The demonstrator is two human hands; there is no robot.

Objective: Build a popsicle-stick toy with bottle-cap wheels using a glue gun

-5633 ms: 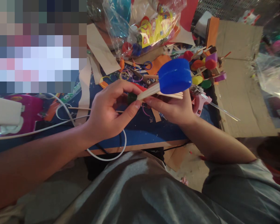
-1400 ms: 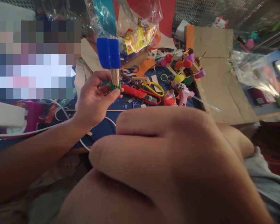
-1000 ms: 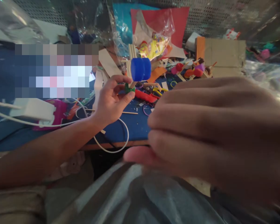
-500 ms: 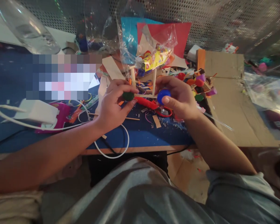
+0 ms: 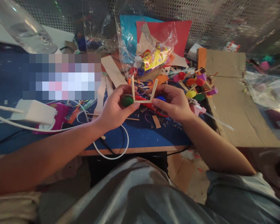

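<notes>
Both my hands hold one small craft piece over the blue table top (image 5: 140, 137). It is a frame of wooden sticks (image 5: 143, 93) shaped like a U, with a green bottle cap (image 5: 127, 101) at its left end and a blue bottle cap (image 5: 161, 98) at its right end. My left hand (image 5: 114, 109) pinches the green cap between thumb and fingers. My right hand (image 5: 175, 104) is closed round the blue cap, partly hiding it.
Red-handled scissors (image 5: 149, 106) lie under the frame. A pile of coloured caps on sticks (image 5: 196, 84) and a pink glue gun (image 5: 197, 109) are at the right, with cardboard (image 5: 233, 102) beyond. A white charger with cable (image 5: 32, 113) lies left. Plastic bags and coloured paper (image 5: 154, 46) stand behind.
My right hand, which passed close to the camera a second ago, has come back onto the blue cap. The stick frame now lies level between both hands with its arms pointing up.
</notes>
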